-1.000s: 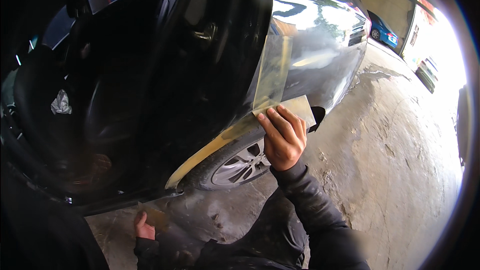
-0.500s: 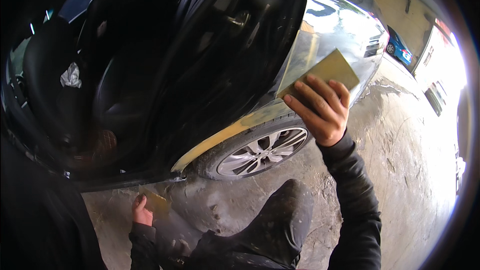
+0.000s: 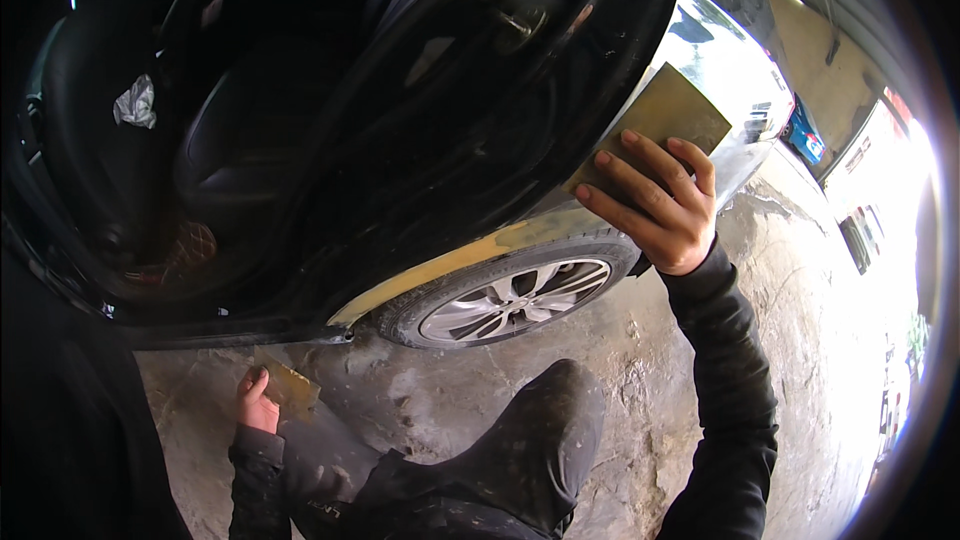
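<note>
My right hand (image 3: 660, 202) is closed on a flat, olive-yellow rectangular pad (image 3: 675, 105), its fingers spread over the lower part. The pad lies against or just in front of the car's rear side panel (image 3: 738, 45), beside the open black door edge; contact is hard to tell. Low on the left, my left hand (image 3: 258, 402) pinches a thinner, worn yellow-brown sheet (image 3: 292, 388) between thumb and fingers, above the floor and near my leg. Below the panel, a band of yellowish filler (image 3: 430, 282) runs along the wheel arch over the wheel (image 3: 515, 305).
The dark car interior shows a seat (image 3: 240, 130) and a crumpled silvery wrapper (image 3: 136, 102). My bent knee (image 3: 575, 390) is close to the wheel. Beyond the car's rear, a blue car (image 3: 803, 135) stands near a bright opening. The concrete floor (image 3: 790, 270) is stained and rough.
My right hand and its pad have shifted right and slightly up along the panel. My left hand with its sheet shows a little farther left and higher; the whole view has also shifted.
</note>
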A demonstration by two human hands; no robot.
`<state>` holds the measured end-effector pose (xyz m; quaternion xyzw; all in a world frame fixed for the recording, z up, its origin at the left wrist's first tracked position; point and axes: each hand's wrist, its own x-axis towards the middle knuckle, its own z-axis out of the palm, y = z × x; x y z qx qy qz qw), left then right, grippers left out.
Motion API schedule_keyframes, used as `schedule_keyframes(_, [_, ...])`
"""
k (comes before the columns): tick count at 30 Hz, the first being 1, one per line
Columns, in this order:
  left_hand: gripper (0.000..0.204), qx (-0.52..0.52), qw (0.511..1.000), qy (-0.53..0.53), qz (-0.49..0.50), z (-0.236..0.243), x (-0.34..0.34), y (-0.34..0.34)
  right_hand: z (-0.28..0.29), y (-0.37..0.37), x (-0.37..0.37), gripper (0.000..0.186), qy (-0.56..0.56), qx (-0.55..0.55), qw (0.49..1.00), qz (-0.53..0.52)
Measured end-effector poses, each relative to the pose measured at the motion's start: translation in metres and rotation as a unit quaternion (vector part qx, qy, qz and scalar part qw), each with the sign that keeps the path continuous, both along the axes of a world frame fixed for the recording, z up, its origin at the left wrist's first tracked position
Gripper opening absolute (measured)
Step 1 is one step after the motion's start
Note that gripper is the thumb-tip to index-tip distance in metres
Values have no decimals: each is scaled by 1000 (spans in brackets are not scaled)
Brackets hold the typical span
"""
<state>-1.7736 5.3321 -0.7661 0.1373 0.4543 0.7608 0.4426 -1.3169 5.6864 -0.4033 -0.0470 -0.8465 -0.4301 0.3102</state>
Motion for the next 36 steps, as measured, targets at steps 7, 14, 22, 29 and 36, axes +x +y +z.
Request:
schedule_keyframes(7, [9, 19, 1000, 2, -15, -6, -4, 6, -3, 9, -2, 41, 12, 2, 1000, 17])
schedule_keyframes(14, [8, -23, 1000, -2, 8, -12, -6, 12, -31, 19, 2, 39, 68, 5, 998, 13])
schedule_keyframes(22, [8, -25, 1000, -1, 1, -16, -9, 13, -64, 0, 8, 34, 129, -47, 990, -36])
schedule_keyframes(29, [8, -5, 1000, -14, -5, -16, -7, 8, -83, -46, -16, 32, 194, -71, 977, -53])
schedule_keyframes(36, [10, 6, 1000, -13, -6, -8, -6, -3, -102, -51, -44, 36, 146, -65, 986, -51])
